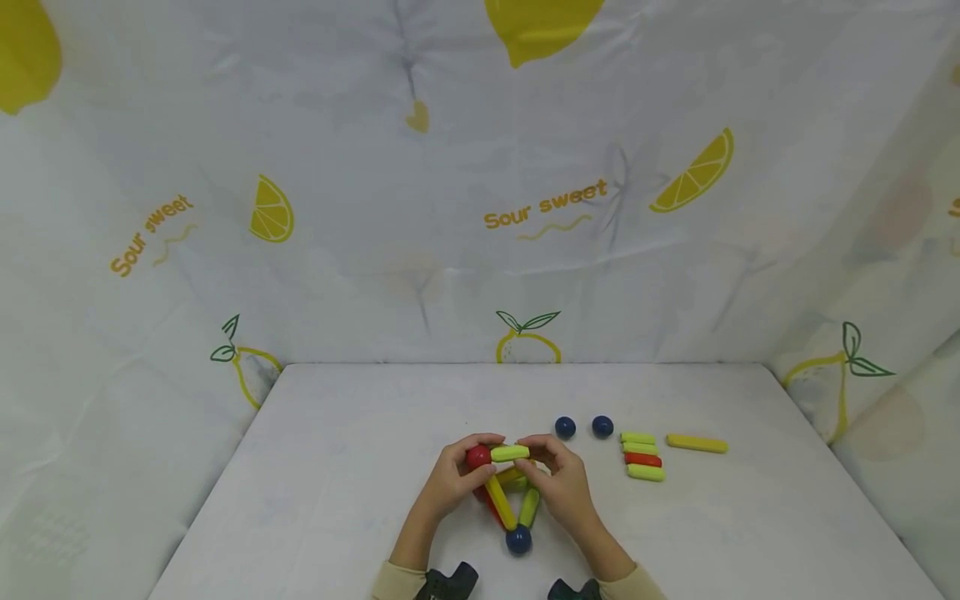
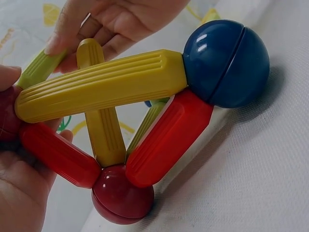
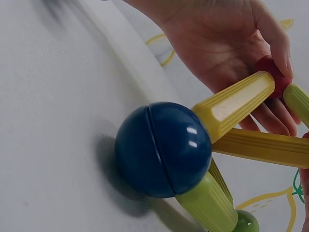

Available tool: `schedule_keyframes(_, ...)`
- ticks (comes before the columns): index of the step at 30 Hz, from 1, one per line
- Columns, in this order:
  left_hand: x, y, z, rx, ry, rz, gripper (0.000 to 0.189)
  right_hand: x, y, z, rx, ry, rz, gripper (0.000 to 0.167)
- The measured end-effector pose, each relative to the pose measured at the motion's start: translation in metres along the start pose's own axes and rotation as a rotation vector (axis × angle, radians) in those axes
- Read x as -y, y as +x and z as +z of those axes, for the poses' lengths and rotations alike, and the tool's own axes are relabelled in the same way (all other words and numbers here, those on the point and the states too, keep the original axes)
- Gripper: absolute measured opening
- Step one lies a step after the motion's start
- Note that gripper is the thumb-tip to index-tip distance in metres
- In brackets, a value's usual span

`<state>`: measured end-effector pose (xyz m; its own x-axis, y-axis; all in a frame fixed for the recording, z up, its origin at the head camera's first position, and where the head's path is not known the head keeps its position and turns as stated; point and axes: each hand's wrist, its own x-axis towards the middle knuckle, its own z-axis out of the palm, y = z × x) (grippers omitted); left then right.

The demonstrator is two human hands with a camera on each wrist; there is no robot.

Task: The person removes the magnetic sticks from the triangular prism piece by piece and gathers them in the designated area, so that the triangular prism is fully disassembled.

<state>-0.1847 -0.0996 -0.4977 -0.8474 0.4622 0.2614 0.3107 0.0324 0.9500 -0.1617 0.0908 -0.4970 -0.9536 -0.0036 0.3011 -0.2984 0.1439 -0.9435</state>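
Note:
In the head view my left hand (image 1: 447,477) grips a red ball (image 1: 478,457) at the top of a frame built of ribbed sticks and balls. A short light green stick (image 1: 510,453) runs from that ball, and my right hand (image 1: 564,485) pinches its far end. A long yellow stick (image 1: 501,503) slopes from the red ball down to a blue ball (image 1: 518,540) on the table. The left wrist view shows a red stick (image 2: 164,140) joining the blue ball to a dark red ball (image 2: 123,194). Beyond the blue ball, a green ball (image 3: 246,221) shows in the right wrist view.
Two loose blue balls, one (image 1: 566,427) beside the other (image 1: 602,427), lie behind my right hand. Further right are several short green sticks (image 1: 646,472), a short red stick (image 1: 642,460) and a long yellow stick (image 1: 697,443). A patterned cloth (image 1: 375,275) hangs behind the white table (image 1: 337,442).

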Motion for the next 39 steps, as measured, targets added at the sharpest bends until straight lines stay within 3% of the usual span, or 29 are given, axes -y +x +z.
schedule_keyframes(7, -0.025, -0.001, -0.001, 0.024, 0.013, 0.031, 0.038, 0.001, 0.002, 0.000, -0.071, -0.007, -0.047, 0.023)
schedule_keyframes(12, -0.025, 0.001, 0.001, 0.050, -0.033, 0.057, 0.039, 0.003, 0.007, -0.014, -0.113, 0.000, -0.021, 0.026)
schedule_keyframes(20, -0.025, 0.000, 0.000, 0.051, -0.053, 0.029, 0.038, -0.004, 0.003, -0.055, -0.122, -0.058, 0.013, 0.027)
schedule_keyframes(28, -0.024, -0.004, 0.002, 0.066, -0.073, 0.017, 0.038, -0.015, -0.018, -0.109, -0.164, -0.176, 0.036, 0.029)
schedule_keyframes(33, -0.024, -0.004, 0.002, 0.062, -0.067, 0.023, 0.038, -0.018, -0.029, -0.136, -0.221, -0.308, 0.115, 0.032)
schedule_keyframes(39, -0.024, -0.001, 0.001, 0.051, -0.075, 0.054, 0.037, -0.031, -0.033, -0.154, -0.256, -0.420, 0.289, 0.038)
